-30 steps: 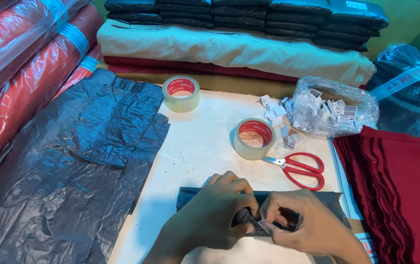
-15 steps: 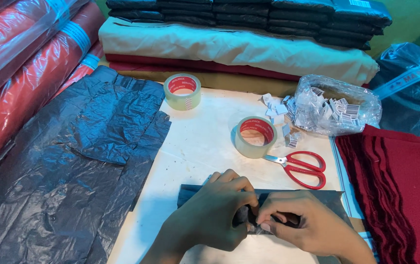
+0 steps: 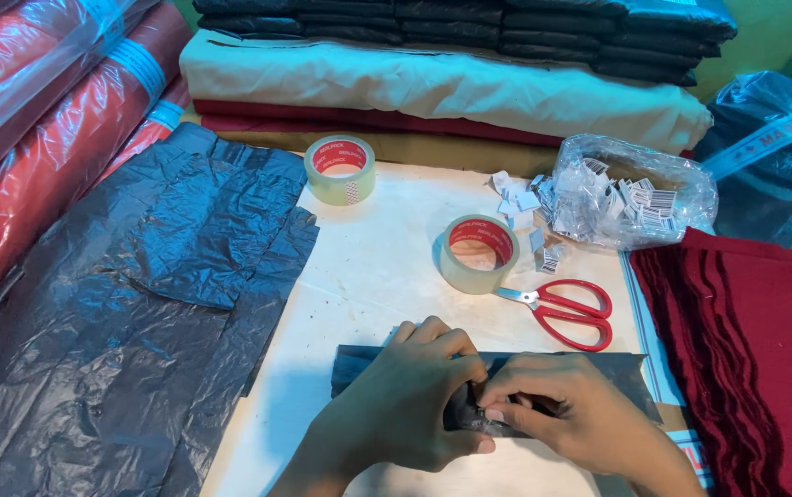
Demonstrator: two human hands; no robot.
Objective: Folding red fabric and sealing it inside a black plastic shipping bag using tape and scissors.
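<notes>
A flat packet wrapped in dark grey plastic [image 3: 622, 377] lies on the white table [image 3: 378, 267] near its front edge. Both hands rest on its middle. My left hand [image 3: 405, 405] presses down on the packet with curled fingers. My right hand [image 3: 562, 410] pinches a small fold or tag on the packet's top, thumb and forefinger closed; what exactly they pinch is too small to tell. The fingertips of both hands meet at the same spot.
Red-handled scissors [image 3: 566, 313] lie just behind the packet, beside a tape roll [image 3: 477, 253]; a second tape roll [image 3: 340, 169] sits further back. A clear bag of small paper labels [image 3: 631, 193] is at back right. Dark plastic sheets [image 3: 138, 304] cover the left, stacked dark red cloth [image 3: 755, 359] the right.
The hands stay on the packet with only slight finger movement. The view has shifted a little; nothing else moved.
</notes>
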